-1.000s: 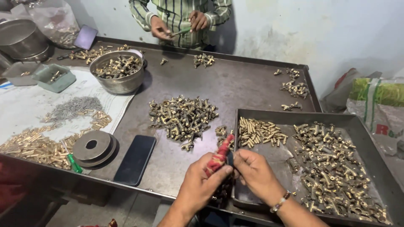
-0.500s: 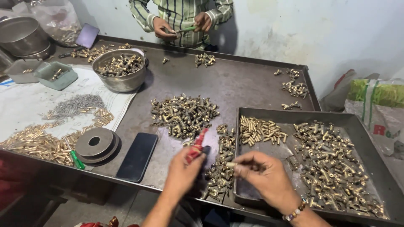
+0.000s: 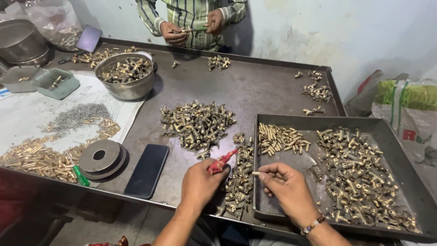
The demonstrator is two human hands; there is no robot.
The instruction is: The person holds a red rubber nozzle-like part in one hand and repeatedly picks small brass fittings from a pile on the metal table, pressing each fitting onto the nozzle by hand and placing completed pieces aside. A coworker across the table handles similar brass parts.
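A long dark metal table [image 3: 255, 91] fills most of the view, its raised rim probably there to keep loose hardware from rolling off, and a shallow rectangular tray [image 3: 412, 182] sits on its right end, holding a wide spread of brass fittings [image 3: 359, 177] to the right and a neat cluster of short brass pins [image 3: 280, 139] in its upper left, the two kinds kept apart, it seems, so each can be reached without hunting. A white sheet [image 3: 27, 114] covers the left end of the table, with grey screws and more brass pins lying on it, and a steel bowl [image 3: 126, 75] full of fittings stands at its far edge. A large heap of brass parts [image 3: 198, 123] lies mid-table, with a smaller trail of them [image 3: 239, 187] running down toward the near edge just beside the tray. Across the table a person in a striped shirt [image 3: 191, 13] works with both hands on a small part. A dark phone [image 3: 148, 170] lies flat near two stacked metal discs [image 3: 100, 157]. The left hand [image 3: 198, 184] is closed around a red-handled tool [image 3: 221, 161], its tip angled up and away over the small trail. The right hand [image 3: 287, 187] rests over the tray's near left corner, thumb and forefinger pinched on a small brass piece [image 3: 256, 173]
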